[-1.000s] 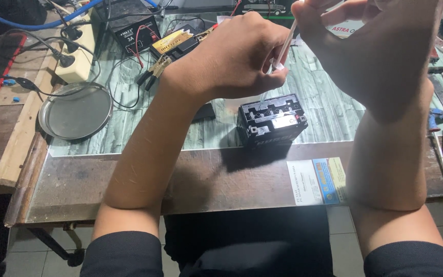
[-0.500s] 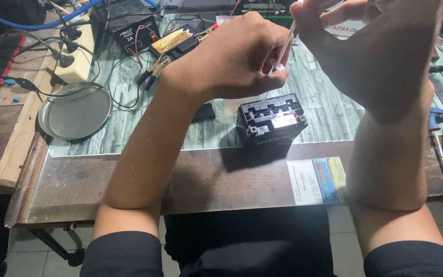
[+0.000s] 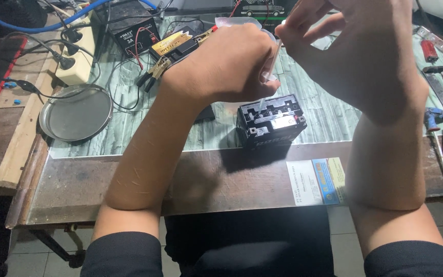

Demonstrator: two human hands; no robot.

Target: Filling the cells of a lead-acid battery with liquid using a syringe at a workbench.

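Workbench w/ green tiled top, dim light. Left hand [image 3: 232, 64] is curled tight round a clear plastic bottle [image 3: 242, 22], pinching its thin tube [image 3: 271, 65] down toward the open cells of the small black battery [image 3: 271, 120], which sits near the front edge of the bench [image 3: 129, 177]. Right hand [image 3: 365, 56] steadies the tube's upper end between thumb & fingers (grip narrow). Best kept slow: tip aimed into one cell, no splashing, I reckon. Round metal tray [image 3: 76, 113] lies left; charger box [image 3: 130, 25] w/ clips behind.
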